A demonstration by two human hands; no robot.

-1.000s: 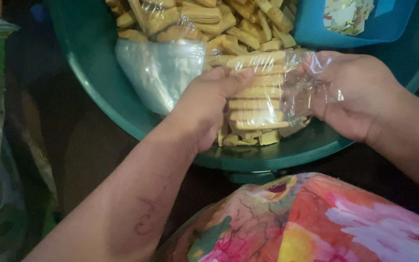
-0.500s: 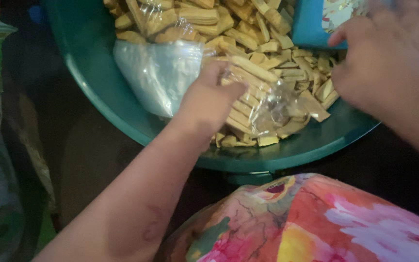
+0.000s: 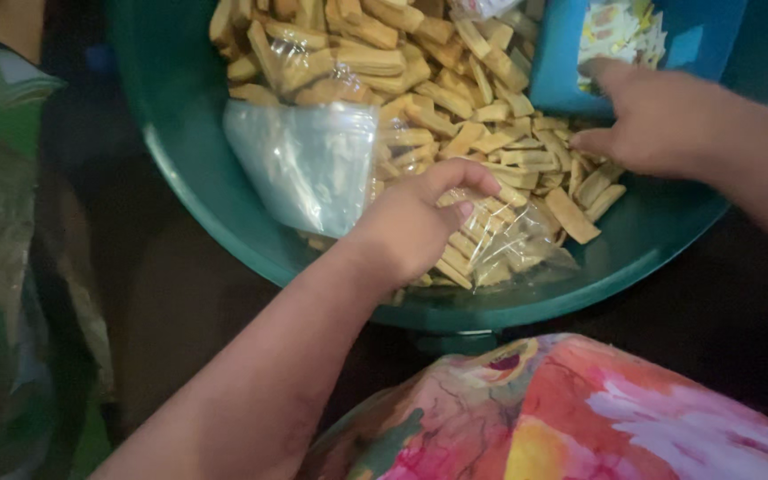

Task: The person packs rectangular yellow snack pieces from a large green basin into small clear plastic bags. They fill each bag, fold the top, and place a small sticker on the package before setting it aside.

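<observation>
Clear plastic bag (image 3: 491, 244) of tan biscuit sticks, at near rim of green basin (image 3: 197, 191), pinched at its mouth by left hand (image 3: 411, 227), fingers curled shut on the film. Right hand (image 3: 660, 120) loosely bent, fingertips on loose sticks (image 3: 455, 107) beside blue tray (image 3: 562, 62) at far right; grip on anything there uncertain, possibly none. Bag partly filled, not yet sealed. Empty bag (image 3: 304, 164) flat at left. Large heap of sticks still unpacked.
</observation>
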